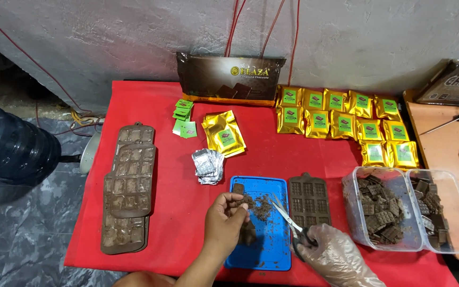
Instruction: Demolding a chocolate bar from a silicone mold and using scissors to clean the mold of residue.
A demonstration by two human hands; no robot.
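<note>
Here we look down on a red cloth [187, 212] spread over a work surface, set against a grey wall. At 12 o'clock a large brown chocolate pack [229, 78] leans on that wall. At 9 o'clock a stack of brown moulds [128, 186] lies filled. At 3 o'clock two clear tubs [452, 212] sit side by side, each part full of finished chocolate squares. Between 1 and 2 o'clock, rows of gold pouches [341, 123] with green labels are laid out, seemingly packed; a smaller pile of pouches [224, 133] sits near the centre, with green labels [183, 118] and a heap of foil wrappers [207, 166] just beside it.

At 6 o'clock a blue tray [261, 250] carries chocolate crumbs, and an empty mould [309, 202] lies touching its right edge.

Our bare left hand [224, 220] is curled, pinching a small chocolate piece [239, 201] over the tray. Our gloved right hand [336, 255] is closed through the handles of scissors [288, 220], whose blades stand apart and point at that piece.

We judge the work well advanced: many pouches are filled, yet the tubs and the stacked moulds hold much unwrapped chocolate.
</note>
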